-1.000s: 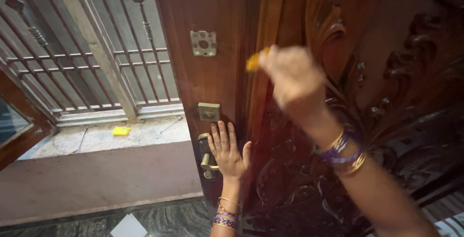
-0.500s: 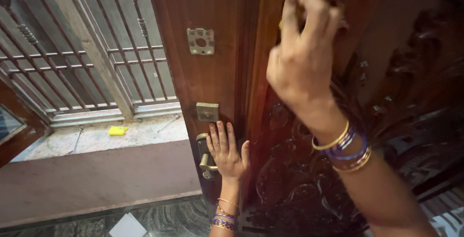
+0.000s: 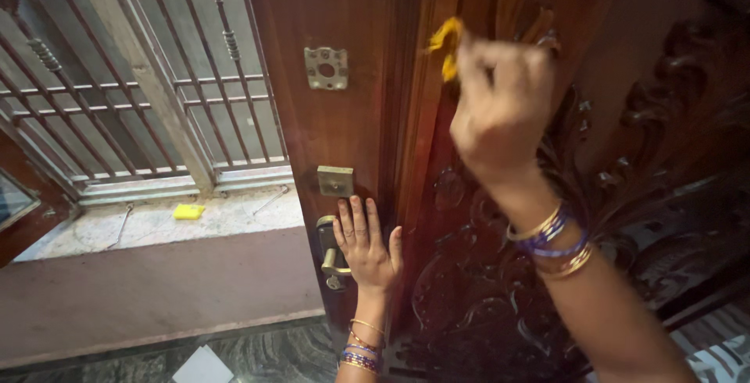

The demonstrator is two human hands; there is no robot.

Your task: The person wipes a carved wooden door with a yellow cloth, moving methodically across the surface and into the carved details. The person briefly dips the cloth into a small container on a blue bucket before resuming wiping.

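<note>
Fingers of the right hand [image 3: 500, 105] are bunched tight around a small yellow cloth [image 3: 445, 45], only a crumpled corner of which shows above the knuckles, pressed against the carved face of the dark wooden door [image 3: 625, 117] close to its edge. The left hand [image 3: 366, 244] lies lower down, fingers spread flat and apart on the door's narrow edge, holding nothing, just beside the brass lever handle [image 3: 334, 256] and below a small square latch plate [image 3: 335, 180]; a pale metal plate with holes [image 3: 326, 68] sits higher on the same edge. Bangles circle both wrists. My worry starts with the cloth — so little of it is held free of the fist that it could catch on the deep relief carving and be pulled loose, or the knuckles rather than the cloth could scrape the raised scrollwork. The door looks to stand open and is steadied only by that flat palm, so a firm push from the upper hand might swing it; the lower fingers rest right by the latch hardware and could be pinched or bumped. Beyond the door are a barred window grille [image 3: 133, 94], a stone ledge with a small yellow object [image 3: 188, 211] on it, and a dark marbled floor [image 3: 258, 356] — polished, by the look of it, possibly poor footing while leaning in.
</note>
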